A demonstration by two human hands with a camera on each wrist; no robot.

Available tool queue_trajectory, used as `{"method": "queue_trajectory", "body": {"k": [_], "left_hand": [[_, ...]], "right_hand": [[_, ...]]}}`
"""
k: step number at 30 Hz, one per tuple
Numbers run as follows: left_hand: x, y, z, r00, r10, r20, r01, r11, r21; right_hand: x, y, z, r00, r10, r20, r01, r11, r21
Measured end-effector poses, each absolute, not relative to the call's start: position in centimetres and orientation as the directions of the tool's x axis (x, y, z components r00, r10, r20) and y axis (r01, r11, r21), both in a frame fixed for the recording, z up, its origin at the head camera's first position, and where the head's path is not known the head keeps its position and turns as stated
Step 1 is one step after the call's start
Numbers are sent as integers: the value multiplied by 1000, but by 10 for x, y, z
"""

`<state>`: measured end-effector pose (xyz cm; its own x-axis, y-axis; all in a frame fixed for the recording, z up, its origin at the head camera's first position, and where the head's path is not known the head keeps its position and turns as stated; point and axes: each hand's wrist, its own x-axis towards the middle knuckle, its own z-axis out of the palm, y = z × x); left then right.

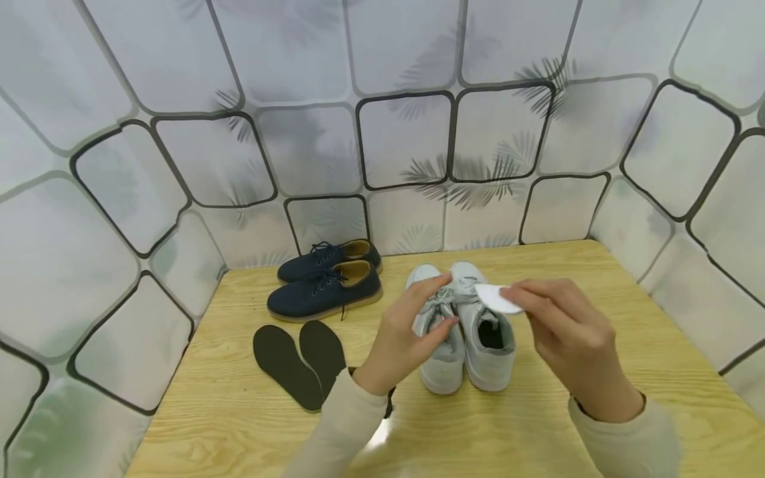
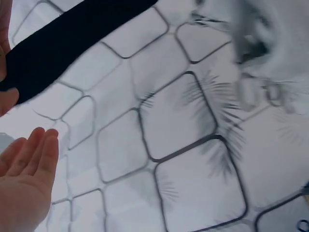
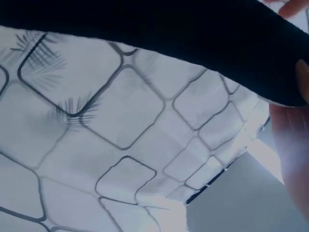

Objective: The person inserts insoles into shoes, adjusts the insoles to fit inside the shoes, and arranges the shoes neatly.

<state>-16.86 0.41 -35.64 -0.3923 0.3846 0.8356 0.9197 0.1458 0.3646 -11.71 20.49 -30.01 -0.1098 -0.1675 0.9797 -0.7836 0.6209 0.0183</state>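
My right hand (image 1: 570, 338) pinches one end of an insole (image 1: 497, 300), raised over the right-hand white sneaker (image 1: 489, 368). The insole's face looks white in the head view. From the left wrist view the insole (image 2: 72, 48) shows a black face, and its length stretches away from the gripping fingers. My left hand (image 1: 403, 335) is held over the other white sneaker (image 1: 443, 372) with thumb and fingers apart, nothing between them, partly covering that shoe. Both sneakers stand side by side, laced, heels toward me; the right one's dark opening shows.
Two dark navy lace-up shoes (image 1: 325, 292) stand at the back left of the wooden table (image 1: 197, 411). In front of them two black insoles (image 1: 287, 365) lie flat, one partly behind my left sleeve. A patterned cloth wall (image 1: 406, 143) encloses the back and sides.
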Motion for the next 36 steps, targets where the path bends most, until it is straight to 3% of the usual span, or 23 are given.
{"method": "queue_trajectory", "body": {"k": [3,7,10,14,17,21,24,27,30,33,36], "left_hand": [[-165,10,-346,-323,425,845,945,89,316],[-161,13,-346,-277,428,860,960,87,266],[-160,10,-349,-278,397,875,961,103,258],[-163,3,-353,-329,328,886,944,105,312],[-166,-2,-355,-425,241,872,904,61,423],[-165,-9,-358,-639,118,760,761,-41,647],[-164,-15,-357,-795,56,603,596,-110,796],[-164,-19,-356,-893,25,448,433,-220,874],[-166,-21,-354,-939,20,343,315,-351,882],[-167,-22,-354,-961,24,277,239,-438,867],[-167,-22,-354,-978,35,203,158,-505,848]], "right_hand": [[-110,189,-298,-33,-303,953,-819,554,148],[-104,175,-301,15,-419,908,-830,500,245],[-103,168,-301,3,-449,894,-842,481,244],[-106,166,-296,-59,-379,924,-868,476,140],[-114,176,-295,-163,-262,951,-863,505,-8],[-126,208,-304,-428,-141,893,-781,555,-287],[-131,228,-315,-701,-136,700,-650,526,-548],[-133,237,-325,-883,-152,444,-457,494,-739],[-134,237,-333,-948,-157,276,-316,411,-855],[-134,235,-337,-964,-172,202,-231,169,-958],[-133,231,-340,-966,-197,168,-157,-70,-985]]}}
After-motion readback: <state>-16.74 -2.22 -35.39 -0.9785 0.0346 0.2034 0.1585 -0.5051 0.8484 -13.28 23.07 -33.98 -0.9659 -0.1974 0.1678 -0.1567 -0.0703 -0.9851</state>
